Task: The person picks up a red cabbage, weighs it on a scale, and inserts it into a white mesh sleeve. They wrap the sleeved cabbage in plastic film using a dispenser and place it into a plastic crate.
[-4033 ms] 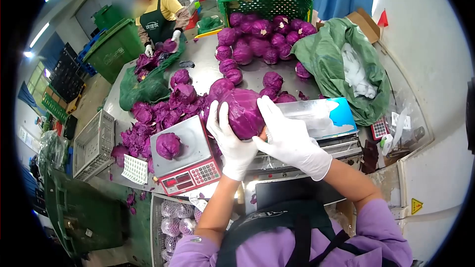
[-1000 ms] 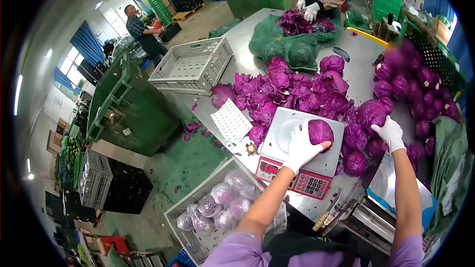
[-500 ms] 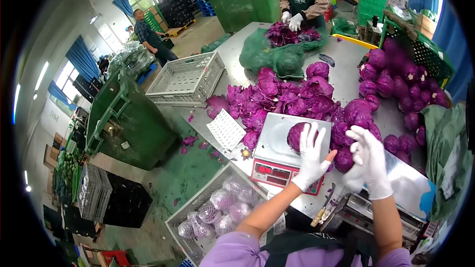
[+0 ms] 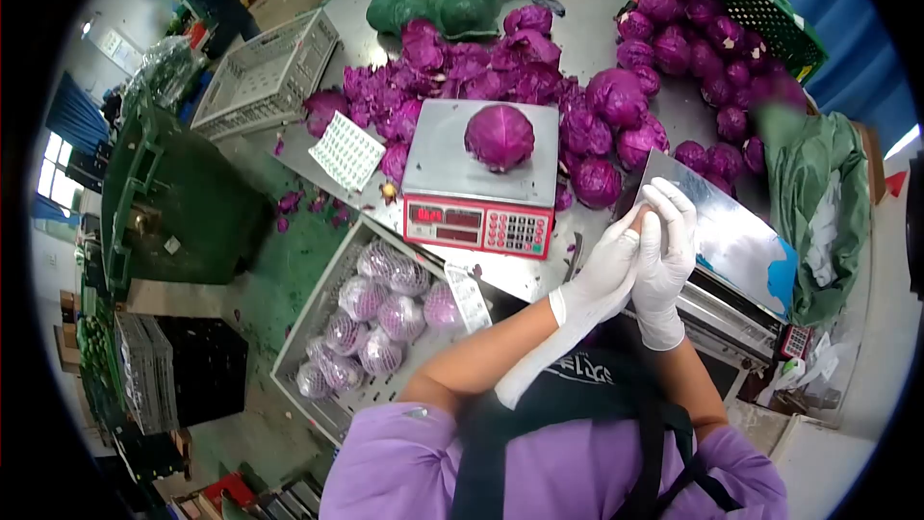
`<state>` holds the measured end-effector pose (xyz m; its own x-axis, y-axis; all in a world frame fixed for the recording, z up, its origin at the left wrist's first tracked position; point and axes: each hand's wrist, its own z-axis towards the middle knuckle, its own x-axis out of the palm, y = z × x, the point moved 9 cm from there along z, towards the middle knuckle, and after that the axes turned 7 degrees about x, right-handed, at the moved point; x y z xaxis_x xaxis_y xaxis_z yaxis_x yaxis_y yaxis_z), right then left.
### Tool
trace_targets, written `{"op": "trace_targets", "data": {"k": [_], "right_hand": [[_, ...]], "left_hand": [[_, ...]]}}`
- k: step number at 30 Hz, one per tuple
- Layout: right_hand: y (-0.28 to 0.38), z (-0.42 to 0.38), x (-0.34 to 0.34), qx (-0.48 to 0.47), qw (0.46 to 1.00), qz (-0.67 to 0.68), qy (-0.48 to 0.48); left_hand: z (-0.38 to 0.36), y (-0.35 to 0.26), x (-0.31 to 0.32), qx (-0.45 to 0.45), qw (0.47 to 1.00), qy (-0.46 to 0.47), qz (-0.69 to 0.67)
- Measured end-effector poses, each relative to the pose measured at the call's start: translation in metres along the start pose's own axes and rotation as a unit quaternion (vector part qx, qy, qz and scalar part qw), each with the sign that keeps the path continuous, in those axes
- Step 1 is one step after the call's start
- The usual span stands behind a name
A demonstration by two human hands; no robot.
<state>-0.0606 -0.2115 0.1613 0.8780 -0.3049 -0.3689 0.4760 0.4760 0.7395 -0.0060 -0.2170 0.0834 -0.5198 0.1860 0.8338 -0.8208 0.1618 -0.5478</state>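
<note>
My left hand (image 4: 602, 272) and my right hand (image 4: 666, 255), both in white gloves, are pressed together before my apron. Their fingers are closed; what lies between them is hidden. A bare fingertip shows between the gloves. A white strip (image 4: 544, 351) runs from the hands down across my left forearm. Up and left of the hands, a purple cabbage (image 4: 500, 138) rests untouched on the scale's steel plate (image 4: 438, 149). The scale's red front (image 4: 472, 225) shows a lit display and keys.
Loose leaves (image 4: 385, 96) and cabbages (image 4: 616, 98) lie around the scale. A grey crate (image 4: 332, 404) of net-wrapped cabbages is at lower left. Beside the hands is a metal sheet (image 4: 717, 221) over a machine. A green bin (image 4: 183, 202) and an empty crate (image 4: 269, 72) stand left.
The view has tilted down and shifted right. Both my hands have left the scale area and come together near my body; the cabbage on the scale is now uncovered.
</note>
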Motion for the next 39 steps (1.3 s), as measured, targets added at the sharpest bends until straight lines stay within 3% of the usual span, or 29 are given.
{"op": "trace_targets", "data": {"k": [2, 6, 8, 10, 12, 14, 16, 19, 20, 23, 25, 27, 29, 30, 31, 35, 37, 39], "right_hand": [[0.005, -0.005, -0.005, -0.032, 0.998, -0.057, -0.01], [0.009, -0.012, -0.008, -0.066, 0.987, -0.144, -0.01], [0.003, -0.017, -0.007, -0.066, 0.99, -0.12, 0.022], [-0.002, -0.025, 0.003, -0.063, 0.99, -0.086, 0.093], [-0.008, -0.03, 0.006, -0.058, 0.992, -0.056, 0.099], [-0.009, -0.028, 0.003, -0.058, 0.992, -0.05, 0.099], [-0.037, -0.031, 0.005, 0.123, 0.982, 0.042, 0.137], [-0.048, -0.043, 0.013, 0.16, 0.964, 0.11, 0.179], [-0.045, -0.044, 0.012, 0.134, 0.972, 0.083, 0.173], [-0.01, -0.035, 0.003, -0.069, 0.989, -0.049, 0.121], [-0.002, -0.031, 0.0, -0.073, 0.99, -0.058, 0.109], [0.003, -0.029, 0.0, -0.079, 0.992, -0.02, 0.096], [0.003, -0.031, 0.005, -0.076, 0.991, 0.001, 0.106], [0.002, -0.033, 0.007, -0.075, 0.991, 0.007, 0.108], [0.002, -0.032, 0.009, -0.077, 0.991, 0.012, 0.108], [-0.009, -0.029, 0.026, -0.024, 0.986, 0.065, 0.151], [-0.004, -0.027, 0.027, -0.049, 0.989, 0.048, 0.129], [0.003, -0.021, 0.026, -0.073, 0.989, 0.041, 0.124]], "left_hand": [[-0.011, 0.014, 0.004, -0.075, 0.996, -0.035, -0.04], [-0.016, 0.032, -0.012, -0.068, 0.995, -0.058, -0.038], [-0.015, -0.009, -0.02, 0.131, 0.984, -0.121, -0.005], [-0.016, -0.025, -0.016, 0.139, 0.985, -0.104, -0.005], [-0.017, -0.023, -0.011, 0.119, 0.99, -0.077, -0.005], [-0.018, -0.025, -0.013, 0.139, 0.981, -0.07, 0.118], [-0.022, -0.017, -0.013, 0.112, 0.987, -0.072, 0.087], [-0.03, -0.008, -0.014, 0.091, 0.991, -0.092, 0.041], [-0.032, -0.012, -0.015, 0.101, 0.989, -0.097, 0.044], [-0.038, -0.02, -0.025, 0.125, 0.985, -0.117, 0.028], [-0.044, -0.03, -0.037, 0.15, 0.955, -0.138, 0.214], [-0.05, -0.03, -0.04, 0.142, 0.954, -0.149, 0.217], [-0.057, -0.036, -0.051, 0.156, 0.956, -0.218, 0.117], [-0.06, -0.045, -0.052, 0.175, 0.938, -0.229, 0.194], [-0.059, -0.04, -0.063, 0.172, 0.953, -0.23, 0.095], [-0.06, -0.058, -0.061, 0.209, 0.941, -0.226, 0.139], [-0.064, -0.063, -0.071, 0.203, 0.918, -0.283, 0.19], [-0.061, -0.05, -0.099, 0.185, 0.923, -0.304, 0.149]]}}
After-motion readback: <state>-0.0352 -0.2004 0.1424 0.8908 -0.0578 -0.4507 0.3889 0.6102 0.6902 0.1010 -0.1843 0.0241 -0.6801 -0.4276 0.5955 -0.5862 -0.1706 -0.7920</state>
